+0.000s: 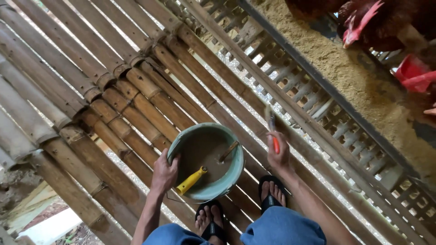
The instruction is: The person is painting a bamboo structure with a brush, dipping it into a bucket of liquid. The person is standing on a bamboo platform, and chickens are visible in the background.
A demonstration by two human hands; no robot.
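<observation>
Fingers of the left hand (164, 172) curled over the near-left rim of the bucket (236, 168), thumb inside, clamping the wall. Fingers of the right hand (278, 152) clenched round the orange handle of a small brush (271, 127), bristle end pointing away, up toward the slatted wall of the coop (309, 97); cannot tell whether the tip touches a slat.

Bucket standing upright on the bamboo floor (113, 109), just ahead of the sandalled feet (272, 193), toward the floor's near edge and between both hands. Round, pale green plastic, smeared; inside, a shallow brown liquid over the bottom, so plenty left to use. Leaning in it, a yellow-handled tool (190, 180), head sunk in the liquid, and a thin brown stick (228, 151) against the far rim.

As a judgement: work barely under way. No clear line between coated and bare wood; bamboo and slats alike dry, matte, weathered brown.

Floor of thick round bamboo poles, knotted at the joints, laid side by side with daylight in the gaps. Beyond its far edge, narrow flat slats crossing in a lattice, then a trough of sandy, grainy feed (345, 68). At the far right corner, a brown hen (377, 22) with red comb, beside a red plastic feeder (413, 72).
</observation>
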